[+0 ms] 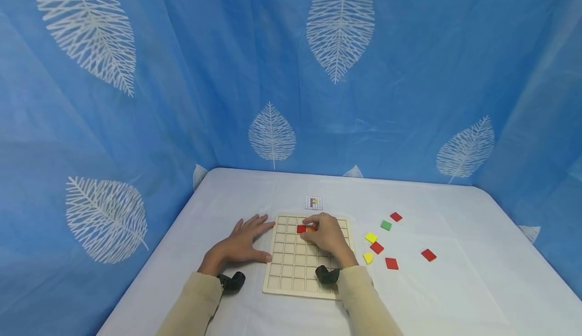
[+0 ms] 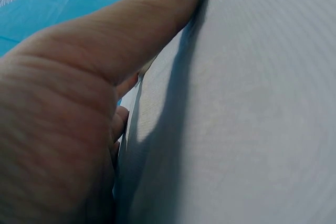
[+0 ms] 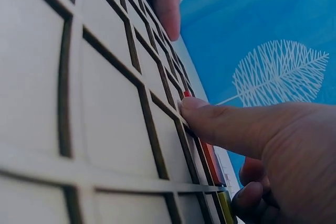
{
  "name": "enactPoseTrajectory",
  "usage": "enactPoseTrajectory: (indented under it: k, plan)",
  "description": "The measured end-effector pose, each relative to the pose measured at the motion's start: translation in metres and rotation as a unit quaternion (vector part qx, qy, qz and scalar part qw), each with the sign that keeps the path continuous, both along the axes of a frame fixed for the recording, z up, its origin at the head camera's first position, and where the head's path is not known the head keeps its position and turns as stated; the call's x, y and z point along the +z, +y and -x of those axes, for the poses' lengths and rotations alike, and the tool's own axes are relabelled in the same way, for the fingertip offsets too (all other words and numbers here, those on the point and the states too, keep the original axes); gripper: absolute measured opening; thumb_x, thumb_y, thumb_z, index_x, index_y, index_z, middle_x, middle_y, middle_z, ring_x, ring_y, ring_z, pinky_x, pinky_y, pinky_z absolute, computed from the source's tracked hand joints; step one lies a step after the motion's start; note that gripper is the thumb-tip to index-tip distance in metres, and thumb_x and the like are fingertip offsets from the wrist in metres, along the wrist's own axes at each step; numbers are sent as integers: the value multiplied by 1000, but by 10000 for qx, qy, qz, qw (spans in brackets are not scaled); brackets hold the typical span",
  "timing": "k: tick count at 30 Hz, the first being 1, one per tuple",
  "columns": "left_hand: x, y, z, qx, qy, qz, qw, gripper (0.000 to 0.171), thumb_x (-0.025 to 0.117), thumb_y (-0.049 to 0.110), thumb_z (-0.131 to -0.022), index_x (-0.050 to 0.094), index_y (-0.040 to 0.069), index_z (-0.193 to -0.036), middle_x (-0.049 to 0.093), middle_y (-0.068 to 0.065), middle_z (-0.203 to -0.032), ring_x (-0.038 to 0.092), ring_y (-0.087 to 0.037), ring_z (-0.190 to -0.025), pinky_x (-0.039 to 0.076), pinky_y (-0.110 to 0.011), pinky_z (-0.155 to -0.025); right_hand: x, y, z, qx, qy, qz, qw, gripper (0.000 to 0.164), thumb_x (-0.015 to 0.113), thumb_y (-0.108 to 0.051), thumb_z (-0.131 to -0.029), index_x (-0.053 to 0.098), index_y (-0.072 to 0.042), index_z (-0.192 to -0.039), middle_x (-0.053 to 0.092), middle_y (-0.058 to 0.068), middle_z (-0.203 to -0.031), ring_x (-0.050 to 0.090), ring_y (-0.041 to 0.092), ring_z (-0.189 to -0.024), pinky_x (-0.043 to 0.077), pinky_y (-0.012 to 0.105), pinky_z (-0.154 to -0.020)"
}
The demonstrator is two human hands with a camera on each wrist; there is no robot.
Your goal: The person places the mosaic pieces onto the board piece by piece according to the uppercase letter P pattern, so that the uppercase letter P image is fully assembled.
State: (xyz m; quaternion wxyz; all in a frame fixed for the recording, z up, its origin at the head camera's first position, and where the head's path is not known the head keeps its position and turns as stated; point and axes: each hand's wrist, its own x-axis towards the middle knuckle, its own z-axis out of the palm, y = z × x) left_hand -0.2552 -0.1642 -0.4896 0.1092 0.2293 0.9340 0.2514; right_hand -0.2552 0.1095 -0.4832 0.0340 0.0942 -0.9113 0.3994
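Note:
A pale wooden grid board (image 1: 275, 283) lies flat on the table. My right hand (image 1: 328, 235) is over its upper part, thumb and index fingertips pinching at the near and far edges of a red tile (image 1: 301, 229). Beside that tile, an orange tile (image 1: 311, 229) shows under the arch of these fingers. The right wrist view has the thumb (image 3: 226, 121) against the grid, with a yellow piece (image 3: 226, 206) in a cell near the curled fingers. My left hand (image 1: 243, 242) rests spread at the board's left side, its thumb and index fingertip at the edge.
Right of the board lie loose pieces: a green tile (image 1: 386, 225), a yellow tile (image 1: 371, 237), a rounded yellow piece (image 1: 368, 258) and several red tiles (image 1: 391, 264). A small pattern card (image 1: 313, 203) lies beyond the board. Blue leaf-printed cloth (image 1: 345, 124) surrounds the white table (image 1: 454, 285).

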Motion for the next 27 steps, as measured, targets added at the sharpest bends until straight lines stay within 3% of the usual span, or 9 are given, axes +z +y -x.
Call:
enactPoseTrajectory:
  k: [12,19,27]
  plan:
    - [-2,-1,3,-41,44,4,10000,100,77,67,-72,37,29,-156,21,-3,-169,7,-30,-158,-3,-61,-126,2,2,3,60,82,174,9998,28,85,-19,-80,78,-14,-107,59,3,-83,48,17,-68,42,29,-60]
    - [-2,-1,3,-27,60,5,10000,100,78,65,-73,37,29,-156,22,-3,-168,8,-30,-158,-3,-61,-126,7,6,2,215,325,124,9992,25,80,-22,-87,77,-14,-110,62,3,-90,49,16,-70,42,29,-60]
    - [-2,-2,3,-27,48,-81,10000,101,79,66,-72,38,28,-156,22,-3,-168,9,-30,-158,-2,-61,-126,29,18,-4,156,597,-93,9980,31,78,-25,-89,74,-11,-116,61,3,-91,48,17,-72,41,30,-60]
